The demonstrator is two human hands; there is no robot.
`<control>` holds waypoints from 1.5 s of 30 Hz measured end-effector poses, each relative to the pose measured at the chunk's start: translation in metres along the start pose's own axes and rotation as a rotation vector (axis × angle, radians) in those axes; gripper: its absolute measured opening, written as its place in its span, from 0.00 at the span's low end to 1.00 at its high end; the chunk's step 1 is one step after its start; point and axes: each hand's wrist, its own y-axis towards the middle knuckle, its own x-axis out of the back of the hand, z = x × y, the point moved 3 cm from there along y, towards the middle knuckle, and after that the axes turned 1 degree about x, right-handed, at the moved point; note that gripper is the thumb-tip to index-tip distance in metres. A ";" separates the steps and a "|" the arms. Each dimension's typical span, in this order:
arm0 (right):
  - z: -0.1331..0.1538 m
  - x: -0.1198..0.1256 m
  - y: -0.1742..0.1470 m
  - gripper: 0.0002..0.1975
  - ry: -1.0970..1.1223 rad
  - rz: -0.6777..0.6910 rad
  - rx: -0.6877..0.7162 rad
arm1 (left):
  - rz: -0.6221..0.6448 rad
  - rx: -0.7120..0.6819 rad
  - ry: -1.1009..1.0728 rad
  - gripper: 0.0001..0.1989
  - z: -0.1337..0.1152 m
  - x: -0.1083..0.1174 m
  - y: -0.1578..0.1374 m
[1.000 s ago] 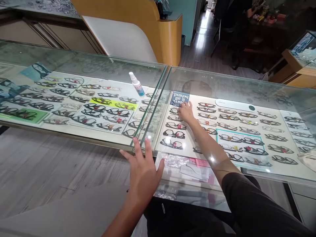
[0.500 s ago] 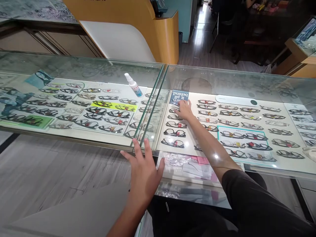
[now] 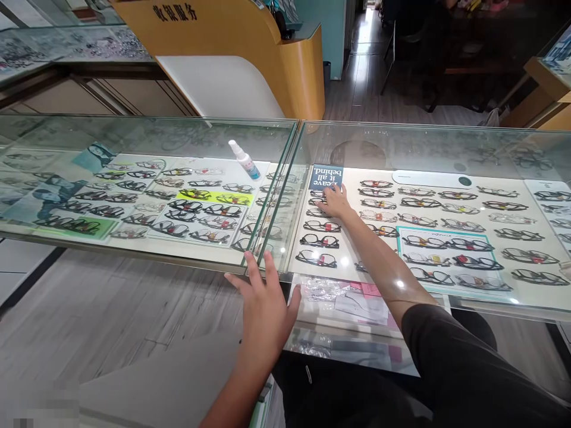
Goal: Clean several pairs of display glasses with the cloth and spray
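My right hand (image 3: 334, 201) reaches inside the right glass display case. Its fingers are bent at a pair of dark-framed eyeglasses (image 3: 317, 194), partly hidden by the hand, at the back of the left column. Just behind it lies a blue card (image 3: 326, 176) with white lettering. More eyeglasses (image 3: 319, 240) with red tags lie in that column, nearer me. My left hand (image 3: 266, 306) has its fingers spread and holds nothing. Its fingertips rest at the front edge where the two cases meet.
The left glass case (image 3: 134, 252) holds rows of eyeglasses, and a white spray bottle (image 3: 245, 160) stands on its glass top. Below my right arm are plastic bags and papers (image 3: 357, 304) on a shelf. A curved wooden counter (image 3: 303, 77) stands beyond.
The eyeglasses at my right hand have shifted off the blue card, towards me, into line with the column. My left hand stays at the case edge. The camera view has tilted slightly.
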 end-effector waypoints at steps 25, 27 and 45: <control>0.144 -0.007 -0.171 0.11 0.108 -0.082 0.417 | -0.088 -0.060 -0.029 0.49 0.000 -0.007 0.004; 0.148 -0.009 -0.194 0.11 0.094 -0.010 0.456 | -0.108 -0.065 -0.041 0.49 0.000 -0.007 0.005; 0.143 0.153 -0.340 0.31 0.418 0.676 0.395 | -0.642 -0.370 -0.345 0.35 0.027 -0.008 -0.051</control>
